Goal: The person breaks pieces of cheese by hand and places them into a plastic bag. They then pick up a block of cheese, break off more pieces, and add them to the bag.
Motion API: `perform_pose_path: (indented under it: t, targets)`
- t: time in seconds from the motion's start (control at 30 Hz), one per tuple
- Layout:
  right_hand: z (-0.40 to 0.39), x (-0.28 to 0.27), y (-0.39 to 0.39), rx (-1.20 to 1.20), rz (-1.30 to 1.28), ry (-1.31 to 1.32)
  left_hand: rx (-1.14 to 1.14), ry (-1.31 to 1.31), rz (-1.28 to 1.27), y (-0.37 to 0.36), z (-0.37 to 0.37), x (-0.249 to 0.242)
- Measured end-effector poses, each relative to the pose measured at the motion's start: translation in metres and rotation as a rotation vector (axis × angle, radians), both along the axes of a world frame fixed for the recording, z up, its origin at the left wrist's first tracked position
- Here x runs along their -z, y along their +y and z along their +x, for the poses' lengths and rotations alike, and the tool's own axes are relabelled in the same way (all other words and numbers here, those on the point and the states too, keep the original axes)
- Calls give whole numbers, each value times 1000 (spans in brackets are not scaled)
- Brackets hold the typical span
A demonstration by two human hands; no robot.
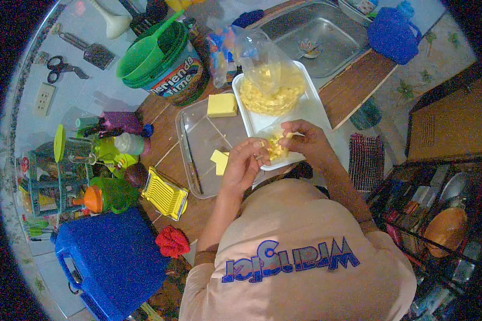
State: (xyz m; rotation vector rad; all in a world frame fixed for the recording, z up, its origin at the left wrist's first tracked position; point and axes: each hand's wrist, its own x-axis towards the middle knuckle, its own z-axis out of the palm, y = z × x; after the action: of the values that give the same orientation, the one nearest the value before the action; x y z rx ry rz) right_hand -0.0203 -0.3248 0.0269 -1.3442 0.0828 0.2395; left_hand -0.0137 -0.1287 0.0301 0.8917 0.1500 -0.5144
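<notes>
A small clear plastic bag of yellow pieces (276, 148) is between my hands over the near end of the white tray (320, 109). My left hand (245, 163) pinches the bag's left edge, and my right hand (306, 140) has its fingers closed on the right side. Farther up the tray sits a big clear bag filled with small yellow cubes (270, 96). Beside it, a clear plastic tray (206, 125) holds a yellow block (222, 105), smaller yellow slabs (219, 161) partly behind my left wrist, and a knife (191, 155) along its left side.
A yellow slicer (165, 193), a red cloth (172, 241) and a blue container (110, 262) are at the left. Beyond the trays stand a labelled bucket (175, 75) with a green strainer (144, 59) on top, and a metal sink (326, 35). A rack of utensils (412, 214) is at the right.
</notes>
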Motion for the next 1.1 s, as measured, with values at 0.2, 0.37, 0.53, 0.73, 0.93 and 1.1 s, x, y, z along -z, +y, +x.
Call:
perform_pose_path:
  t: [0.2, 0.37, 0.53, 0.73, 0.93, 1.1]
  targets:
    - [1, -6, -1, 73, 73, 60, -2, -2, 81, -1, 0, 3]
    - [3, -1, -2, 105, 183, 114, -55, -252, 457, -8, -3, 12]
    - [3, -4, -2, 109, 169, 161, -14, -318, 750, -7, -2, 17]
    - [2, 3, -1, 134, 243, 146, 9, -358, 812, -6, -1, 22]
    - [3, 10, -3, 148, 231, 120, -2, -452, 855, -7, -2, 28]
    - [3, 5, -2, 154, 168, 99, -57, -462, 769, -12, -1, 21]
